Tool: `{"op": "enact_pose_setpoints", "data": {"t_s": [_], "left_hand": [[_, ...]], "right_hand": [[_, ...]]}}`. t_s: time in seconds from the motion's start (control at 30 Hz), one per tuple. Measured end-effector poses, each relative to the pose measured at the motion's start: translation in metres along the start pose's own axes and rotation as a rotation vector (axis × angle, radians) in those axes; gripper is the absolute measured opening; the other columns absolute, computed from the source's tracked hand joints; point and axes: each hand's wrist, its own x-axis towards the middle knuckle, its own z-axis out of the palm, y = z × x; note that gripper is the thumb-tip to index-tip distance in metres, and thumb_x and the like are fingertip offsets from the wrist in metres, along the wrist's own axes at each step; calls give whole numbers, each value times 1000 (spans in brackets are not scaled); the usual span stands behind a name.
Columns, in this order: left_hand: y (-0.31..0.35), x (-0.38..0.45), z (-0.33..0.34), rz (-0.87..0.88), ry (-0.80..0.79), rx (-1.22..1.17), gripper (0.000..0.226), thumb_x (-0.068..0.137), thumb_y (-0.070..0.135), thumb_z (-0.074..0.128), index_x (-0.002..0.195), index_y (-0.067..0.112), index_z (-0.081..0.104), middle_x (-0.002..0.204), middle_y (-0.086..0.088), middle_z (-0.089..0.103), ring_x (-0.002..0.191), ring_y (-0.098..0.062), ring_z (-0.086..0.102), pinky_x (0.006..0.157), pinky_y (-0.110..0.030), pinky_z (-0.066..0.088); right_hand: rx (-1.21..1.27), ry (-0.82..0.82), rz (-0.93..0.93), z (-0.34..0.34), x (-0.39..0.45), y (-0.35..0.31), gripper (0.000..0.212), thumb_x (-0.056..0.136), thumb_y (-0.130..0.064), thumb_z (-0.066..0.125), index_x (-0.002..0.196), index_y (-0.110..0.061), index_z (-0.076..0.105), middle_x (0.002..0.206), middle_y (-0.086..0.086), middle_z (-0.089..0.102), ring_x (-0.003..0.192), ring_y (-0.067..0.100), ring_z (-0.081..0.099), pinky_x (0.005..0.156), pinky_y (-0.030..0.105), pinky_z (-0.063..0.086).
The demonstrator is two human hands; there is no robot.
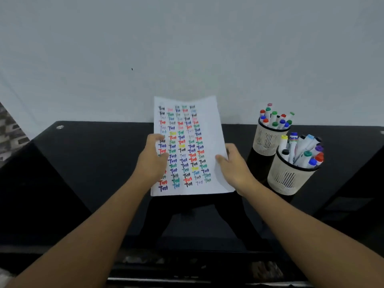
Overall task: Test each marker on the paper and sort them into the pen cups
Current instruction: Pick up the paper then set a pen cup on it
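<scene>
Hands hold paper (190, 146) above black desk (93, 163): left hand (152, 161) grips left edge, right hand (234, 165) right edge. Sheet nearly filled with test marks. Right of paper, near cup (288, 177), far cup (267, 140) both full of markers; sorting looks nearly done.

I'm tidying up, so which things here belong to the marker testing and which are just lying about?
Job: paper, held by left hand and right hand; far cup; near cup; markers.
Lying about: only the black desk and wall.
</scene>
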Motion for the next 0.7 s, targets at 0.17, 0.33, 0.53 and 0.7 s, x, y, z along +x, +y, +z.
{"op": "enact_pose_setpoints", "data": {"t_s": [0.17, 0.33, 0.53, 0.7], "left_hand": [[-27, -12, 15, -93, -59, 193, 46, 104, 11, 51, 140, 33, 30, 108, 0, 62, 81, -17, 71, 56, -31, 59], [-49, -19, 26, -46, -42, 406, 49, 104, 15, 51, 147, 29, 33, 124, -4, 52, 100, -17, 60, 72, -36, 58], [-65, -22, 22, 37, -34, 814, 53, 107, 44, 39, 157, 31, 30, 162, -5, 24, 145, -27, 24, 115, -45, 31], [-85, -27, 20, 85, -82, 865, 53, 108, 50, 24, 159, 36, 25, 168, 1, 21, 153, -24, 15, 120, -45, 23]], "right_hand": [[-313, -48, 21, 10, -24, 23, 13, 109, -25, 44, 122, -26, 45, 110, -7, 61, 102, 20, 61, 89, 42, 48], [-694, 57, -13, 19, -36, 31, 29, 107, -34, 43, 133, -21, 49, 123, 2, 54, 120, 28, 47, 104, 44, 35], [-776, 88, 6, 20, -39, 36, 40, 107, -44, 41, 139, -20, 48, 135, 7, 45, 124, 29, 39, 108, 42, 31], [-827, 104, 0, 19, -41, 39, 60, 108, -50, 39, 155, -15, 33, 143, 9, 37, 131, 28, 35, 113, 40, 31]]}}
